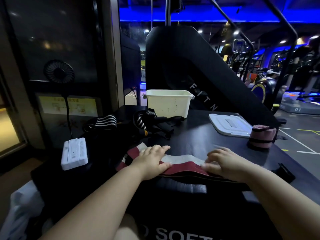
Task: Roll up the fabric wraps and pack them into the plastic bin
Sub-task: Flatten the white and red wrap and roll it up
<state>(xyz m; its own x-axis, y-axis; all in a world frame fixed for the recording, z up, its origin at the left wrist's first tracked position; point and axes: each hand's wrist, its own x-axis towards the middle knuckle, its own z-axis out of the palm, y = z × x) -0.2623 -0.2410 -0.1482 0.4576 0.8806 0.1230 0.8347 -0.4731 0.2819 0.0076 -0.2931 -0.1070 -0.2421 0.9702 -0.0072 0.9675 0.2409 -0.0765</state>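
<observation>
- The left hand (152, 161) lay flat on the red wrap (183, 162), fingers straight and pressing it down.
- The right hand (223, 163) sat on the wrap's right end with its fingers bent. The tips were blurred, so whether they pinched the cloth could not be told.
- The wrap, red with a white band, lay stretched between both hands at the near edge of a black pad (199, 135).
- Just below it a grey strap (181, 186) crossed the pad's front.
- Farther back on the pad lay unrolled black wraps (149, 123), some striped white, one bunch (103, 122) off to the left.
- The cream bin (168, 103) stood upright behind them at the far edge, open at the top.
- Its white lid (230, 125) lay flat to the right, apart from the bin.
- A pink roll (262, 136), bound with a black band, stood just beside the lid near the right edge.
- A white box (74, 154) rested at the left, with a cable rising to a small black fan (58, 71) on the dark wall.
- Behind the bin rose a large black machine (181, 58).
- The room was dim, with blue lights (190, 19) overhead, and a grey floor (294, 141) marked with white lines to the right.
</observation>
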